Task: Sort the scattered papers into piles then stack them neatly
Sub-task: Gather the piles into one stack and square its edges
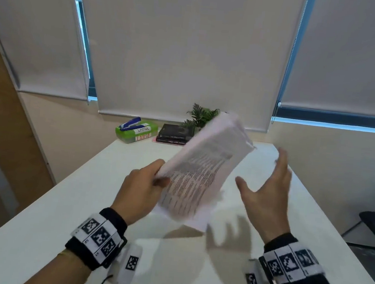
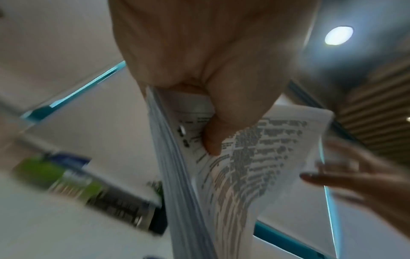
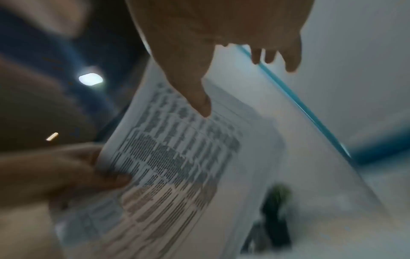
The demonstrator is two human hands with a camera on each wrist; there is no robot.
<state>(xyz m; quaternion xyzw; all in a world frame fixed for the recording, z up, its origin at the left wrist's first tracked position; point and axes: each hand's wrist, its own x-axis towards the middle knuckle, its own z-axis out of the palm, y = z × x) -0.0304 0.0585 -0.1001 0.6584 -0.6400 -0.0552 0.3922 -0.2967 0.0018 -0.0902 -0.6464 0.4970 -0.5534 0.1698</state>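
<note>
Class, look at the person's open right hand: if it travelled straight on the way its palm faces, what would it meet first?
Most likely the stack of papers that the left hand grips. The right hand is open, palm toward it, with a gap between; depth is uncertain.

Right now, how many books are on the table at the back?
2, as far as the head view shows: a black book on top, and a second book directly under it, between the green box and the plant. The held papers may hide more.

Green box (image 1: 135,132) with blue stapler (image 1: 130,123) on top at the table's (image 1: 63,199) far edge, stacked dark books (image 1: 175,134) beside it, small plant (image 1: 201,116) behind them
</note>
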